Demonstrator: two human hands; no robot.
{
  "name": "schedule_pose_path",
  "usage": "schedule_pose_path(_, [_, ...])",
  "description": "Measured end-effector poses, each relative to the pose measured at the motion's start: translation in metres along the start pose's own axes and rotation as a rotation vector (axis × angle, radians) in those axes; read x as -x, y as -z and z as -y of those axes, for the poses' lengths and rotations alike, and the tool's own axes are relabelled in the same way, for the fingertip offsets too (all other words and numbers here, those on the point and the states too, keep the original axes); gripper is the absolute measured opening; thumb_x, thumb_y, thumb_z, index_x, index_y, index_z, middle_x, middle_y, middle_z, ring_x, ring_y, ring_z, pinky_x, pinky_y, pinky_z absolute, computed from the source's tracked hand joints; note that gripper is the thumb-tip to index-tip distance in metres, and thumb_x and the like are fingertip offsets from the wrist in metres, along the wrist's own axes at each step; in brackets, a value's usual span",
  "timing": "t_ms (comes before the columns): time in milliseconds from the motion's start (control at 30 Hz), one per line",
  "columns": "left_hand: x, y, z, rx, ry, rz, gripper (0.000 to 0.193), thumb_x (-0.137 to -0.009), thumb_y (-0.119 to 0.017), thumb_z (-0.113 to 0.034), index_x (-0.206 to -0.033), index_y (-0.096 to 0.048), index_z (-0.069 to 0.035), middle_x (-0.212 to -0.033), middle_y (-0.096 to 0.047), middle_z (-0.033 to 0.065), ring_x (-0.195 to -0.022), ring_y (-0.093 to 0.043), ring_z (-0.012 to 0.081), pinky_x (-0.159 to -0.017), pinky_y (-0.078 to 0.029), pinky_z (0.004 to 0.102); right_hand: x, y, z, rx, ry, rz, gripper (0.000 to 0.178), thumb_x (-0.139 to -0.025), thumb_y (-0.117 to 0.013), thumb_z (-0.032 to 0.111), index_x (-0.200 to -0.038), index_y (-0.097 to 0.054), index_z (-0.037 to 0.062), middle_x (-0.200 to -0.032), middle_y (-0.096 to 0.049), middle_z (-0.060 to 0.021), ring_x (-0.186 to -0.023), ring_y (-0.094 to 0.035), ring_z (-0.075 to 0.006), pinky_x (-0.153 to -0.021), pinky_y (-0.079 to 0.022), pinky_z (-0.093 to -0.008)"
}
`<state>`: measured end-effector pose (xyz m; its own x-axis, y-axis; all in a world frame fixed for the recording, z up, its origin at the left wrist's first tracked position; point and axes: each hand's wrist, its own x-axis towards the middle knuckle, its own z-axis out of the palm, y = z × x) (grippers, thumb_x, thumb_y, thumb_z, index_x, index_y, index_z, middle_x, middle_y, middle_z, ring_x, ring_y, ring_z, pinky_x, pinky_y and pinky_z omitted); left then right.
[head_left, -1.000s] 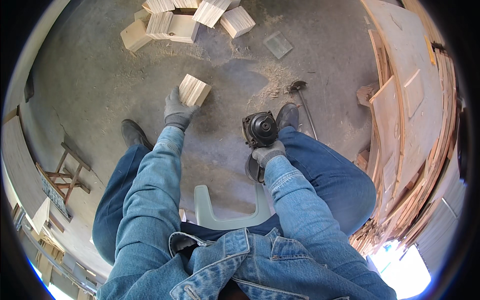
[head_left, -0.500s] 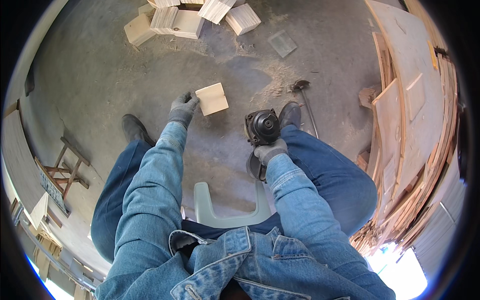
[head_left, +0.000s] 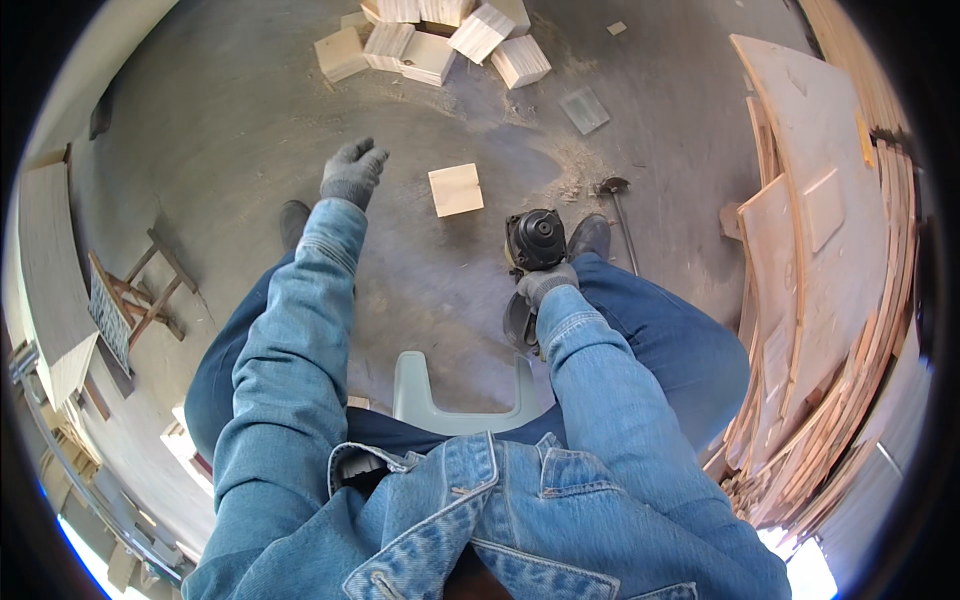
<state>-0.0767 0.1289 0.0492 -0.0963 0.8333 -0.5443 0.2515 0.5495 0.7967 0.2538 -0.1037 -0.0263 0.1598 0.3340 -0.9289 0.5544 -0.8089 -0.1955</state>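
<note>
My left hand [head_left: 354, 170], in a grey glove, reaches out above the floor. It is empty, its fingers partly spread. To its right, and apart from it, a square pale plywood piece [head_left: 456, 190] with a small notch in its right edge lies on the concrete. My right hand [head_left: 548, 284], gloved too, is closed around a black handheld power tool [head_left: 537, 240] with a round motor end. This tool is beside my right boot [head_left: 590, 237]. Its lower part, near a dark rounded guard [head_left: 518, 320], is partly covered by my hand and sleeve.
Stacked plywood blocks [head_left: 428, 58] lie ahead, with a clear flat plate [head_left: 584, 110] nearby. A long-handled metal tool [head_left: 622, 225] rests past my right boot amid sawdust. Plywood sheets [head_left: 815, 210] lean at right. A wooden stand [head_left: 150, 285] is at left; a pale green stool [head_left: 465, 420] is under me.
My left hand has moved away from the plywood piece, up and to the left, and its fingers have spread. The right hand still holds the power tool. The view has shifted slightly.
</note>
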Motion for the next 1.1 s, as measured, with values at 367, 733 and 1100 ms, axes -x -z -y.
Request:
schedule_pose_path(367, [0.185,0.095,-0.199,0.135,-0.554,0.138,0.041,-0.091,-0.077,-0.01,-0.128,-0.065,0.002,-0.114,-0.072,0.0122,-0.105,-0.068,0.018,-0.091,-0.057,0.0297,-0.01,-0.009,0.009,-0.01,-0.06,-0.198,0.006,-0.077,-0.07,0.006,-0.073,-0.065,0.0034,-0.06,-0.065,-0.0114,-0.047,-0.062,-0.0241,-0.044,-0.049,-0.0388])
schedule_pose_path(733, [0.219,0.118,-0.196,-0.899,-0.686,-0.034,0.052,-0.087,-0.077,-0.032,-0.133,-0.063,-0.012,-0.125,-0.068,0.0127,-0.114,-0.066,0.0283,-0.102,-0.052,0.0395,0.042,-0.001,0.027,-0.143,-0.08,-0.052,0.008,-0.075,-0.071,0.006,-0.079,-0.067,0.0001,-0.062,-0.065,-0.0136,-0.047,-0.062,-0.0258,-0.044,-0.048,-0.0389])
schedule_pose_path(1100, [0.207,0.111,-0.229,-1.042,-0.58,0.03,0.059,-0.092,-0.073,-0.04,-0.142,-0.055,-0.014,-0.135,-0.064,0.0149,-0.127,-0.06,0.0315,-0.11,-0.047,0.0445,0.111,0.012,0.051,-0.312,0.006,-0.161,0.016,-0.072,-0.076,0.003,-0.084,-0.066,-0.0028,-0.064,-0.066,-0.0147,-0.046,-0.06,-0.028,-0.043,-0.048,-0.0399])
